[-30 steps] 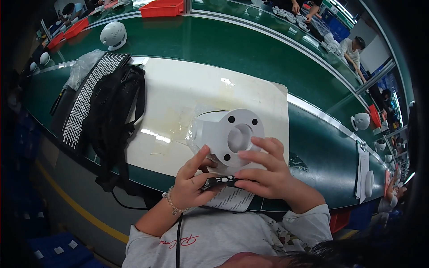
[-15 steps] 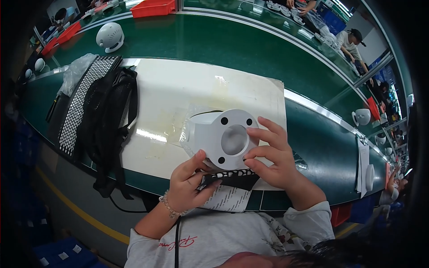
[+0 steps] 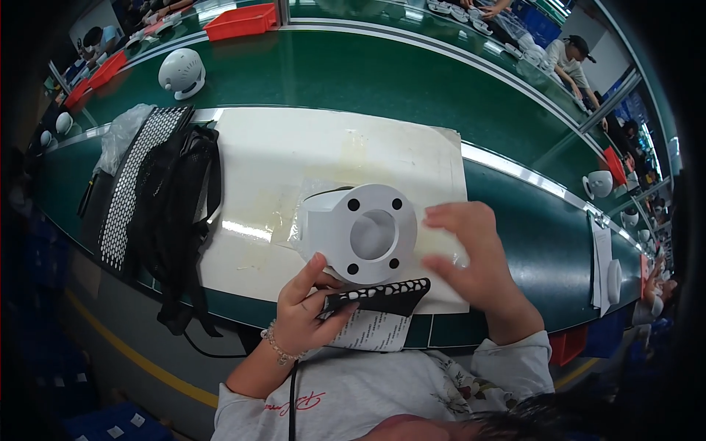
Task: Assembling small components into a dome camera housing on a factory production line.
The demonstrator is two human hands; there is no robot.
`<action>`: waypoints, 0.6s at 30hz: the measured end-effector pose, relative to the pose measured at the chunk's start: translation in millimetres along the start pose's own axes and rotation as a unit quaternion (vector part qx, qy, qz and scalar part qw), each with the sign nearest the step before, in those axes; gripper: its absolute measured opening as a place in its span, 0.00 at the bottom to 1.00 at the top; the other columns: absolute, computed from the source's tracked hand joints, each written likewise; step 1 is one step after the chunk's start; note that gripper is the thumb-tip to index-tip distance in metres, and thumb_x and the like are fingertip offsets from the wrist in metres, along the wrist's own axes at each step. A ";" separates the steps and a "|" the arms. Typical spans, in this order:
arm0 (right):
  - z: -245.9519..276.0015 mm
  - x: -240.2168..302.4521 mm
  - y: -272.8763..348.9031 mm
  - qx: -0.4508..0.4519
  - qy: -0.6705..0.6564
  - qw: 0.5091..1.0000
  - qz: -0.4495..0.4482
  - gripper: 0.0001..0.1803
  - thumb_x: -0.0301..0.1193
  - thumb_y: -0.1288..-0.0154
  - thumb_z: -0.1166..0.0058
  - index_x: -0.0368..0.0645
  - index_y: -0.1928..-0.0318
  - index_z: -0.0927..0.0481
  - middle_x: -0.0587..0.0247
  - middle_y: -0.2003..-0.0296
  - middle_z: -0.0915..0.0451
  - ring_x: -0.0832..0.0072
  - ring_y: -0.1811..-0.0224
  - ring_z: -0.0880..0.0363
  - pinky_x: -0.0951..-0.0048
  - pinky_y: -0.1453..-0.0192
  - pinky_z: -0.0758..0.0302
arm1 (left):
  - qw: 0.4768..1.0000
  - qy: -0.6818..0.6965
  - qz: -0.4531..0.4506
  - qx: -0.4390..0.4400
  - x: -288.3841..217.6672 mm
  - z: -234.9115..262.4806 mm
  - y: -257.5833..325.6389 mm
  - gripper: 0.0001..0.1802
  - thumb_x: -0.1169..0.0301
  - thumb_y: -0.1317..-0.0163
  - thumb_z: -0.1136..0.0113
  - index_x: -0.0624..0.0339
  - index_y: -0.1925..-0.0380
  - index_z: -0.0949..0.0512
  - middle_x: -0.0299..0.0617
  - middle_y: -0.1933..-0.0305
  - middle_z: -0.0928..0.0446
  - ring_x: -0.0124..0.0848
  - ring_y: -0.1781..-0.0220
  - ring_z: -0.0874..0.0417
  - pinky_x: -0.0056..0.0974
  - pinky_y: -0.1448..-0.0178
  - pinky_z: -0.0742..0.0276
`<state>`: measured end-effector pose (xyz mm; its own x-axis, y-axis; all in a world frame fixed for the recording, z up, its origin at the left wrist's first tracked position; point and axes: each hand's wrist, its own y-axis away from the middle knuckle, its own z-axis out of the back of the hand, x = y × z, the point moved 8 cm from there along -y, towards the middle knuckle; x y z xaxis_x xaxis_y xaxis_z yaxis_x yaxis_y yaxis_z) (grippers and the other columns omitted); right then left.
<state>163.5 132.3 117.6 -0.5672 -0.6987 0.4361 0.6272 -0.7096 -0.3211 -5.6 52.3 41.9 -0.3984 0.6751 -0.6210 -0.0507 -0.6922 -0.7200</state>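
Head | left fingers (image 3: 304, 279) pinching black sheet (image 3: 391, 300) | right fingers (image 3: 454, 213) spread, released, beside white base (image 3: 337, 237)

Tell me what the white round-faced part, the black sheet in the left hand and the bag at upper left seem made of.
White part: likely moulded plastic, satin, given its smooth, even surface.
Black sheet: dull and thin, with holes showing white; rubber or foam, can't tell which.
Bag: probably plastic film, slightly shiny, from its translucent creases.

A factory assembly area is indicated. A long green worktop (image 3: 353, 73) is lined with red bins (image 3: 241, 28) and co-workers (image 3: 565, 62).
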 end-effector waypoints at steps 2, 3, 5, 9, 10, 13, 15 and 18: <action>-3.4 -23.5 0.3 -0.040 -0.032 0.997 -0.059 0.19 0.37 0.49 0.42 0.42 0.58 0.27 0.61 0.55 0.29 0.69 0.53 0.33 0.71 0.48 0.38 | 1.000 0.008 -0.012 -0.004 -2.9 -0.2 -0.6 0.12 0.79 0.64 0.34 0.68 0.77 0.26 0.57 0.39 0.40 0.34 0.69 0.20 0.33 0.68 0.23; -26.6 -37.2 1.5 0.032 -0.203 0.970 -0.129 0.20 0.36 0.49 0.42 0.41 0.56 0.27 0.62 0.56 0.29 0.73 0.55 0.32 0.73 0.50 0.37 | 1.000 0.011 -0.020 -0.001 -7.1 -0.3 0.1 0.12 0.79 0.64 0.34 0.68 0.77 0.26 0.57 0.39 0.40 0.34 0.69 0.20 0.33 0.68 0.23; -65.6 -37.9 4.0 0.120 -0.459 0.854 -0.215 0.20 0.36 0.46 0.42 0.39 0.55 0.28 0.65 0.61 0.27 0.79 0.59 0.30 0.77 0.54 0.34 | 1.000 -0.002 0.004 0.010 -4.3 -1.5 2.5 0.13 0.79 0.64 0.33 0.66 0.75 0.25 0.57 0.39 0.41 0.35 0.68 0.20 0.34 0.67 0.23; -76.6 -27.9 2.5 0.113 -0.575 0.772 -0.245 0.20 0.35 0.43 0.44 0.38 0.53 0.29 0.66 0.63 0.26 0.81 0.62 0.29 0.80 0.56 0.31 | 1.000 0.001 -0.003 -0.004 -3.5 0.2 12.0 0.13 0.78 0.64 0.32 0.65 0.75 0.25 0.56 0.40 0.40 0.36 0.67 0.20 0.33 0.67 0.23; -72.5 -30.3 -1.0 0.091 -0.591 0.763 -0.244 0.22 0.35 0.45 0.44 0.38 0.51 0.30 0.65 0.61 0.25 0.81 0.62 0.29 0.79 0.57 0.31 | 1.000 -0.003 0.000 -0.001 -3.8 0.7 14.4 0.13 0.78 0.64 0.32 0.65 0.75 0.25 0.55 0.40 0.39 0.36 0.65 0.21 0.33 0.67 0.24; -52.2 -62.6 -6.8 0.052 -0.620 0.742 -0.250 0.20 0.32 0.45 0.45 0.38 0.52 0.30 0.66 0.63 0.24 0.80 0.65 0.26 0.79 0.59 0.30 | 1.000 -0.002 0.005 0.008 -2.7 0.6 13.9 0.13 0.77 0.64 0.32 0.64 0.75 0.25 0.54 0.40 0.38 0.36 0.63 0.21 0.33 0.66 0.24; -30.3 -88.3 -11.0 -0.011 -0.632 0.740 -0.229 0.18 0.33 0.44 0.46 0.38 0.54 0.28 0.67 0.65 0.24 0.81 0.67 0.27 0.81 0.61 0.30 | 0.999 0.006 0.023 0.023 0.6 -2.5 13.0 0.14 0.77 0.64 0.32 0.64 0.74 0.25 0.52 0.41 0.37 0.35 0.61 0.22 0.34 0.64 0.25; 0.3 -124.0 -27.9 -0.123 -0.499 0.831 -0.210 0.15 0.33 0.44 0.46 0.38 0.58 0.27 0.69 0.70 0.25 0.82 0.68 0.28 0.80 0.65 0.31 | 0.999 -0.003 -0.011 0.035 -0.9 -0.5 9.2 0.12 0.79 0.61 0.35 0.66 0.74 0.27 0.55 0.40 0.39 0.36 0.63 0.22 0.33 0.66 0.25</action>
<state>216.6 238.8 72.7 0.0949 -0.0476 0.9943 0.2877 -0.9549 -0.0732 -5.2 45.4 35.6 -0.4019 0.6887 -0.6035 -0.1230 -0.6936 -0.7098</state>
